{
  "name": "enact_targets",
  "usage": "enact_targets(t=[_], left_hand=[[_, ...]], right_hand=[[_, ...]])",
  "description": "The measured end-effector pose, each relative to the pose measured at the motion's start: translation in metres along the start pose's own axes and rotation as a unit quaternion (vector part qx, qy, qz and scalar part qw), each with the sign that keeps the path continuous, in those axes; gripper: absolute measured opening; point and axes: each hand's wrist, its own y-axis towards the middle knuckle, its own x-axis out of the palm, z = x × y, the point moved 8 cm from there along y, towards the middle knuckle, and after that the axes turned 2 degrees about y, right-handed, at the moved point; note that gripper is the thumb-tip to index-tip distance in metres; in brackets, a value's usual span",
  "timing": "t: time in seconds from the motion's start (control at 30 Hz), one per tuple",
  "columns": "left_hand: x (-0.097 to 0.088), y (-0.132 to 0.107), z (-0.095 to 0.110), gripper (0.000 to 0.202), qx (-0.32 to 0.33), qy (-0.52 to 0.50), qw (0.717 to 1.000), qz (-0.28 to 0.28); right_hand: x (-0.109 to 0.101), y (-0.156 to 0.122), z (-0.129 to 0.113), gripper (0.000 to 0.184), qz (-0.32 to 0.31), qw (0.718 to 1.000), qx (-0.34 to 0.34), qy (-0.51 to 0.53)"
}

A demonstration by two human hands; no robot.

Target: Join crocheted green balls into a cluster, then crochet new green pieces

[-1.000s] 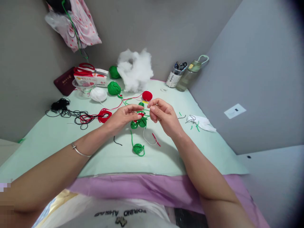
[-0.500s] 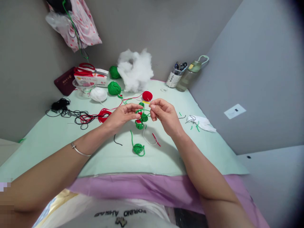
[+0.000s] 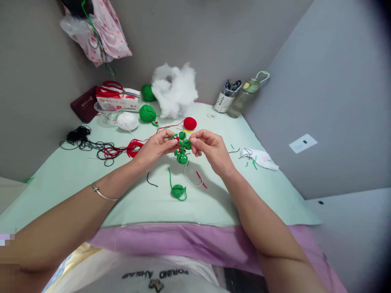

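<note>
A small green crocheted piece (image 3: pixel 182 158) with red and white parts and several rounded lobes is held up over the table. My left hand (image 3: pixel 156 147) grips its left side between thumb and fingers. My right hand (image 3: pixel 211 147) pinches at its right edge; a needle or yarn end in those fingertips cannot be made out. Below, a separate green crocheted ball (image 3: pixel 177 191) with a yarn tail lies on the pale green tabletop (image 3: pixel 137 209). Beside it are a white yarn strand (image 3: pixel 190 180) and a short red strand (image 3: pixel 201 179).
At the back are green yarn balls (image 3: pixel 147 113), white yarn (image 3: pixel 127 121), red yarn (image 3: pixel 190 123), white stuffing (image 3: pixel 175 89) and red-handled scissors (image 3: pixel 111 87) on a box. Tangled black yarn (image 3: pixel 77 133) lies left. A pen cup (image 3: pixel 224 101) and bottle (image 3: pixel 244 95) stand right, near white scraps (image 3: pixel 259 158).
My right hand has come in slightly left and down against the crocheted piece. The piece has turned in my left hand, showing more green and less red.
</note>
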Motion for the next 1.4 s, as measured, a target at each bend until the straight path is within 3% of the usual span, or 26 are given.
enact_targets(t=[0.23,0.47,0.63,1.17,1.4], left_hand=[[0.0,0.0,0.0,0.021,-0.019,-0.04,0.999,-0.001],[0.002,-0.001,-0.002,0.018,-0.045,-0.066,0.997,0.001],[0.0,-0.001,-0.002,0.018,-0.039,-0.065,0.997,0.009],[0.0,-0.001,-0.001,0.019,-0.023,-0.051,0.998,0.018],[-0.002,0.0,-0.003,0.022,-0.034,-0.037,0.999,0.005]], right_hand=[[0.0,-0.001,0.001,0.019,0.014,0.997,-0.009,-0.072],[-0.003,-0.005,-0.009,0.007,0.048,0.972,-0.107,-0.204],[0.0,-0.007,-0.012,0.011,0.036,0.954,-0.137,-0.263],[0.004,-0.007,-0.011,0.016,0.013,0.945,-0.114,-0.307],[0.0,-0.004,-0.007,0.012,0.002,0.962,-0.089,-0.258]])
